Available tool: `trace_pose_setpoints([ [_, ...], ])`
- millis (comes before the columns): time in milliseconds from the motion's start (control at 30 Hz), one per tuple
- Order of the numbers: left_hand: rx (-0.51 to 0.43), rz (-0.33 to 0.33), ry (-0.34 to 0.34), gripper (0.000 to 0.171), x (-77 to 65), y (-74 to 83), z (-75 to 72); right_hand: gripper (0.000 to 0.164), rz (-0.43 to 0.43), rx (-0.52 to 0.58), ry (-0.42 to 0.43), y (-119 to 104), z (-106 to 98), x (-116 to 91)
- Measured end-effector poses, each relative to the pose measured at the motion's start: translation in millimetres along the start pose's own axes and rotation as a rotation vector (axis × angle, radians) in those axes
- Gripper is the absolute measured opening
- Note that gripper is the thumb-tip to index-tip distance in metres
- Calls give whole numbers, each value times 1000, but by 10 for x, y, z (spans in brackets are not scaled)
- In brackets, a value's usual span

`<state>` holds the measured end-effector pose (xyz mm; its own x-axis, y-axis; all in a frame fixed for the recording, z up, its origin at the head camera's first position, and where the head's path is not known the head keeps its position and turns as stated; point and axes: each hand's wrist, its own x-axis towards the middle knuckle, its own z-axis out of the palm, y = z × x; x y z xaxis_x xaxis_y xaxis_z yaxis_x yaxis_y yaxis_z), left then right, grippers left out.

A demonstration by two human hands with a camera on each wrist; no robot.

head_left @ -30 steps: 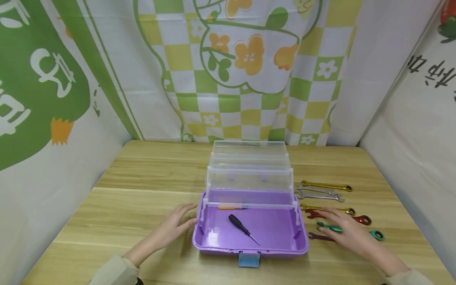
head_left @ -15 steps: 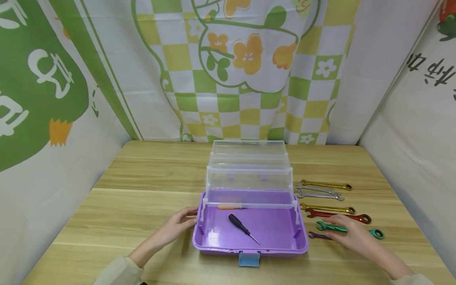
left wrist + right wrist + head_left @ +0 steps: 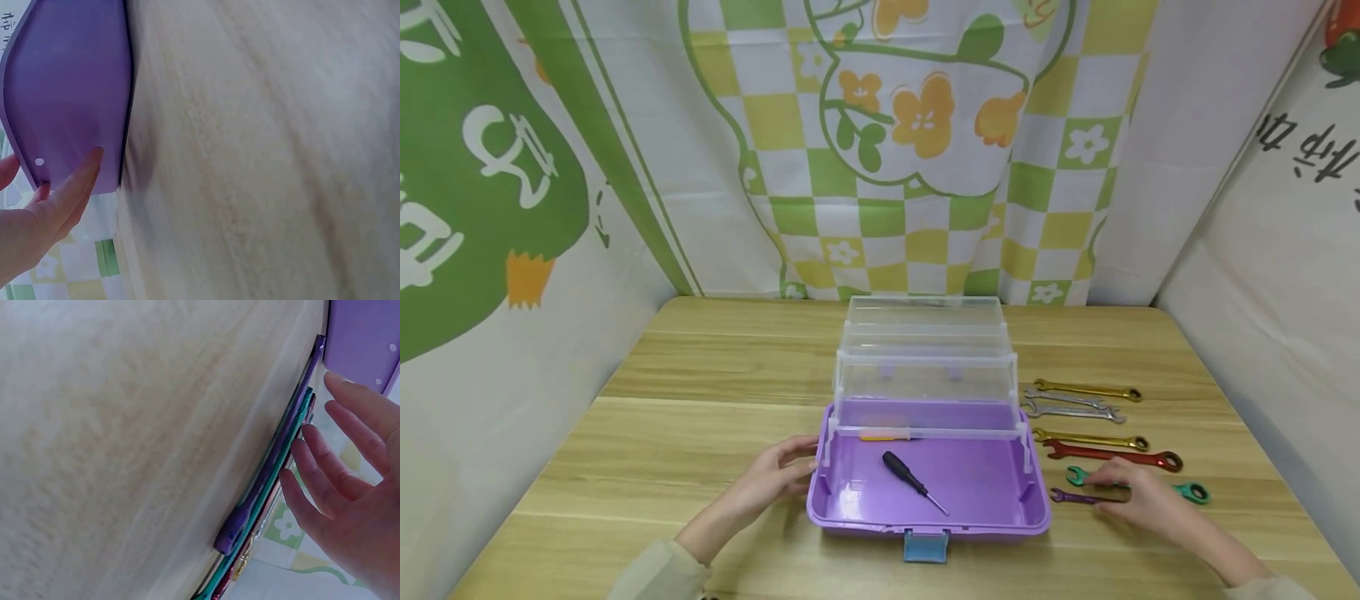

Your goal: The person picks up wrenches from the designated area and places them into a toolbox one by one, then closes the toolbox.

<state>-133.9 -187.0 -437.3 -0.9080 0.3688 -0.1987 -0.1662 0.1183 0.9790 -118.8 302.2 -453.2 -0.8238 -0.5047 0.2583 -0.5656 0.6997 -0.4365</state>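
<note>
An open purple toolbox [image 3: 1000, 530] stands in the middle of the table, its clear trays raised at the back. My left hand [image 3: 763, 482] touches the box's left side; the left wrist view has its extended fingers [image 3: 81, 178] against the purple wall. To the right of the box, my right hand [image 3: 1150, 500] hovers low over a purple wrench [image 3: 1072, 497] and a green wrench [image 3: 1193, 492], covering part of both. In the right wrist view its fingers [image 3: 328, 459] are spread loosely beside the purple wrench, which lies on the table.
Inside the box lie a black-handled screwdriver [image 3: 902, 472] and an orange-handled tool [image 3: 882, 434]. Behind my right hand, a red wrench [image 3: 1108, 454], gold wrenches [image 3: 1090, 439] and silver wrenches [image 3: 1071, 412] lie in a row. Patterned curtain [image 3: 910, 233] hangs along the table's back edge.
My right hand has drawn back from over the red wrench to the green and purple ones, its fingers coming lower. The left hand has moved slightly right, up against the box.
</note>
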Motion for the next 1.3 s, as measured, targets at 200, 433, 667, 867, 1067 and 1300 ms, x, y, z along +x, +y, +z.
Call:
trace_pose_setpoints([
  [200, -74, -16, -19, 59, -11, 12, 7, 25, 58, 32, -100, 41, 23, -10],
  [433, -101, -32, -16, 59, -20, 20, 15, 21, 69, 29, -116, 53, 53, -20],
  [667, -109, -36, -14, 59, -19, 12, 20, 15, 72, 120, -135, 71, 53, -26],
  [867, -114, -43, -11, 58, -15, 8, 13, 10, 55, 212, -182, 81, 62, -27],
  [1067, -121, -49, -24, 58, -14, 11, 6, 11, 97, 282, -254, 70, 48, -10],
  [1300, -118, -49, -29, 58, -12, 17, 2, 8, 114, 362, -265, 94, 17, -8],
])
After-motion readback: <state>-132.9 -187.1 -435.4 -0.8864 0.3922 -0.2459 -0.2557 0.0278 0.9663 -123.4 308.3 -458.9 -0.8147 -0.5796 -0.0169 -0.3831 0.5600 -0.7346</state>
